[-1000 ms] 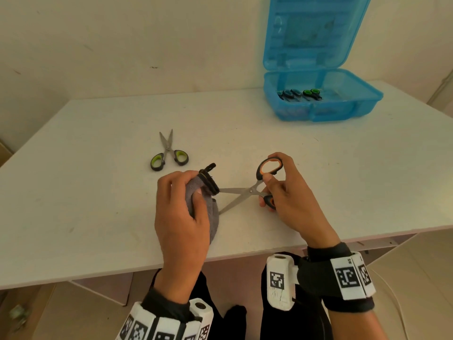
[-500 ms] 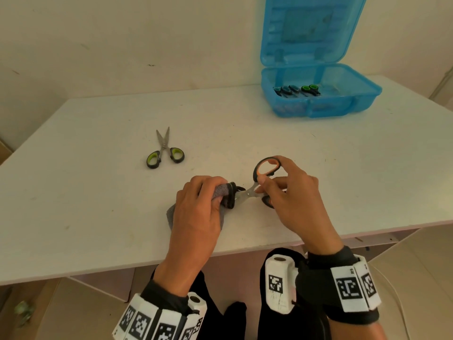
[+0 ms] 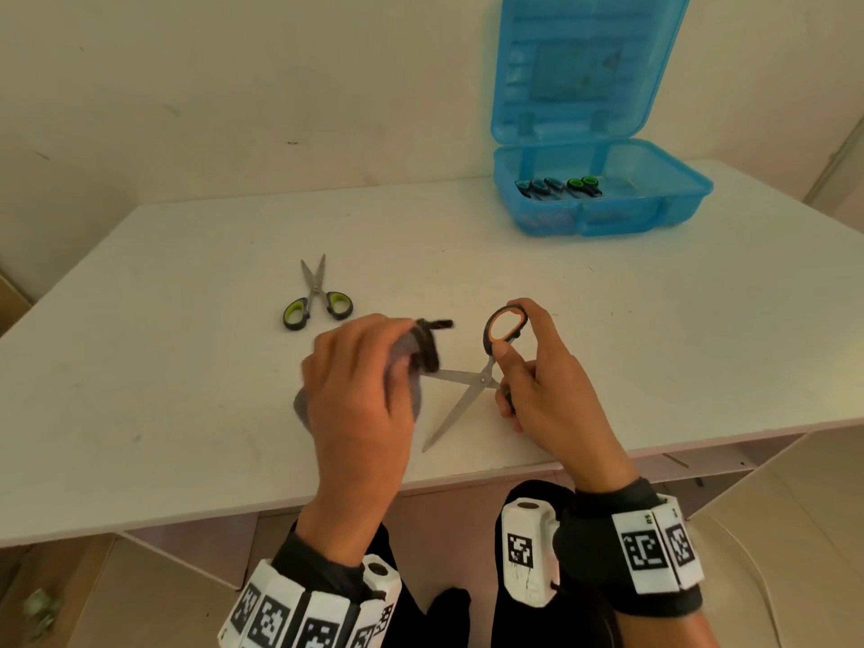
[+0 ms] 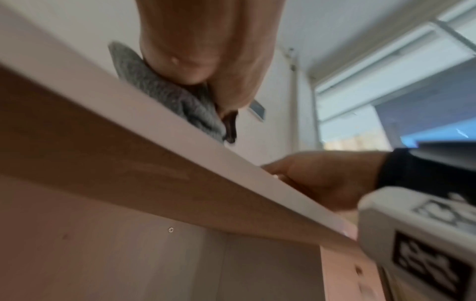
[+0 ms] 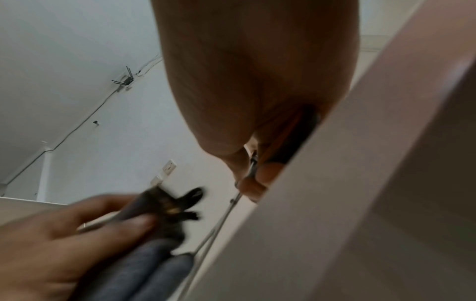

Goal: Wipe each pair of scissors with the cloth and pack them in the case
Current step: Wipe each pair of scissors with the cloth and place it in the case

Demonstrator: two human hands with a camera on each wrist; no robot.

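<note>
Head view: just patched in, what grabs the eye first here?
The orange-handled scissors stand out at the table's near edge, blades spread wide, gripped by the right hand while the left hand holds the grey cloth on one blade. Far right, the open blue case already holds scissors; green-handled scissors lie left.

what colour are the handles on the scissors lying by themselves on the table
Black with lime-green inner rims, on the lone scissors; clearest in the head view.

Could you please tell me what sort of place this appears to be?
Probably a plain indoor room set up as a simple workstation: a bare white tabletop against an unadorned cream wall, an open translucent blue plastic case, and wall sockets with loose cabling.
</note>
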